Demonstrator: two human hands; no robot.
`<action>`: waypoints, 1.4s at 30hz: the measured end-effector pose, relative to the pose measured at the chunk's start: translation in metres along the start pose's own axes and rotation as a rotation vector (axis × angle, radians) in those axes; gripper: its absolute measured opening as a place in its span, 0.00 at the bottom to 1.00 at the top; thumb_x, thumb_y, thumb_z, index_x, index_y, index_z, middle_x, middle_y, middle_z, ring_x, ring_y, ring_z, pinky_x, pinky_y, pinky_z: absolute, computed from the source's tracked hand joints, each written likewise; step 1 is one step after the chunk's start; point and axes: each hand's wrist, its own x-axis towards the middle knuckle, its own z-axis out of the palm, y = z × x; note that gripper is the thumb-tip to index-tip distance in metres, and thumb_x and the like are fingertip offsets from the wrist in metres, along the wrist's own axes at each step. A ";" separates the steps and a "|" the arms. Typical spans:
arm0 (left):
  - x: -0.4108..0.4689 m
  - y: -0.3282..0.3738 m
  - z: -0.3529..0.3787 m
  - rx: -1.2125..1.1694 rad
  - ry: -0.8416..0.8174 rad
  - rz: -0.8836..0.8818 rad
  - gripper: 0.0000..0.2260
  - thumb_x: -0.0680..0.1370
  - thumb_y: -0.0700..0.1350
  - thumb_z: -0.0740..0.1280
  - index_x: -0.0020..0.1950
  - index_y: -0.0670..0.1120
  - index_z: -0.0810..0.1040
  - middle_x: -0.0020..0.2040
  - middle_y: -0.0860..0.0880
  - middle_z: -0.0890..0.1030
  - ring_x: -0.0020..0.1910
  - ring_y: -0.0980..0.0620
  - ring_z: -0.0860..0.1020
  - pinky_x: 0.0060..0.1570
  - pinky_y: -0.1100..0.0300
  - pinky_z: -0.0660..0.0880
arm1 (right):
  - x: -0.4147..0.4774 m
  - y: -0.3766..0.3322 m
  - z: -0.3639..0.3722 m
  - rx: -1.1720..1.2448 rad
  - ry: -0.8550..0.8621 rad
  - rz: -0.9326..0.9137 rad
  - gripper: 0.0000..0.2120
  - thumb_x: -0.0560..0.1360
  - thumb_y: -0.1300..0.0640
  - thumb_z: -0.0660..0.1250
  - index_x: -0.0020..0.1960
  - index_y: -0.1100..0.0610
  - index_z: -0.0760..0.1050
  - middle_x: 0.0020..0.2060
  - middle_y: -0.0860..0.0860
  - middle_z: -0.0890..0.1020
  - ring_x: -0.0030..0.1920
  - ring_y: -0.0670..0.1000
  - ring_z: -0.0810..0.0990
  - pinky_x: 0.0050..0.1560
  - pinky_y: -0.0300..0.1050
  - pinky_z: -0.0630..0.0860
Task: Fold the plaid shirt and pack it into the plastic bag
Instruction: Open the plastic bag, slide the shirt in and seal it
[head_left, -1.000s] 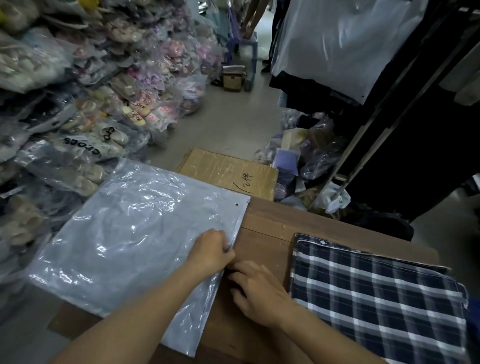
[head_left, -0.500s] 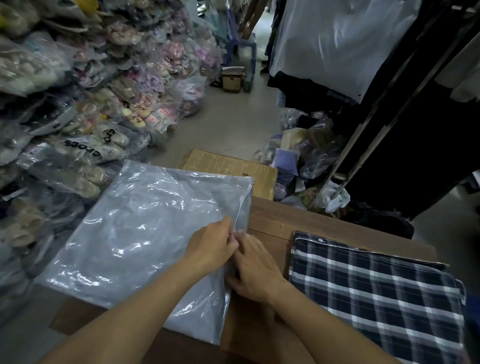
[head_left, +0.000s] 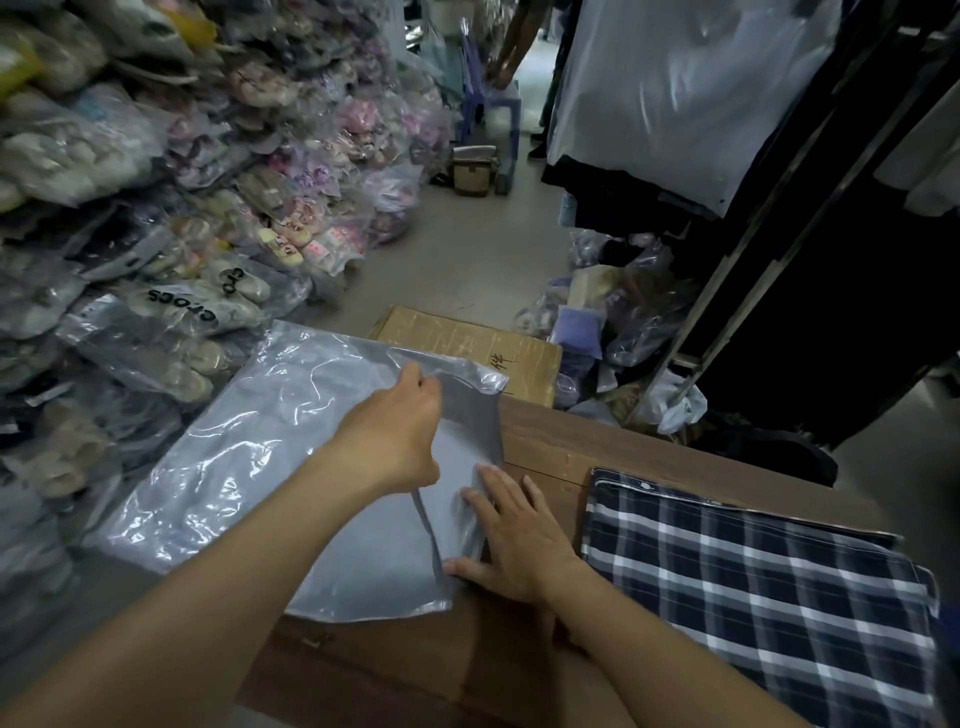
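Note:
A clear plastic bag (head_left: 249, 457) lies flat on the left half of the wooden table (head_left: 550, 447), overhanging its left edge. My left hand (head_left: 395, 436) pinches the bag's upper layer near the mouth and lifts it, so the right side gapes open. My right hand (head_left: 514, 530) lies flat, fingers spread, pressing the bag's lower layer against the table at the opening. The folded navy-and-white plaid shirt (head_left: 753, 587) rests on the table to the right of my right hand, untouched.
A cardboard box (head_left: 467, 338) stands just beyond the table. Bagged shoes (head_left: 208, 218) are piled high on the left. Dark clothes on a rack (head_left: 779, 208) hang at the right, with loose bags (head_left: 613, 312) at its foot. A person stands far back by a blue stool (head_left: 493, 98).
My left hand has moved up and away with the bag's top layer, opening the mouth. My right hand has slid onto the bottom layer and flattened there.

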 end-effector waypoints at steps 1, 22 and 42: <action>-0.001 0.000 -0.005 -0.001 -0.011 0.017 0.25 0.71 0.42 0.70 0.65 0.43 0.66 0.59 0.45 0.66 0.50 0.40 0.76 0.37 0.52 0.69 | 0.000 0.000 -0.001 0.000 -0.006 -0.001 0.50 0.68 0.20 0.41 0.81 0.50 0.47 0.81 0.53 0.42 0.80 0.53 0.37 0.78 0.60 0.38; 0.021 0.022 0.057 -0.207 -0.087 0.197 0.31 0.71 0.38 0.65 0.74 0.46 0.62 0.72 0.55 0.60 0.46 0.44 0.79 0.45 0.45 0.79 | -0.054 0.080 -0.064 -0.318 -0.194 -0.118 0.14 0.80 0.54 0.63 0.66 0.53 0.70 0.65 0.53 0.73 0.55 0.58 0.79 0.40 0.51 0.71; 0.014 0.026 0.081 -0.390 -0.221 0.280 0.41 0.73 0.39 0.69 0.81 0.47 0.51 0.80 0.57 0.49 0.70 0.51 0.69 0.59 0.66 0.67 | 0.005 0.033 -0.039 -0.074 0.213 -0.402 0.07 0.70 0.61 0.74 0.47 0.61 0.83 0.44 0.60 0.80 0.42 0.62 0.79 0.34 0.52 0.75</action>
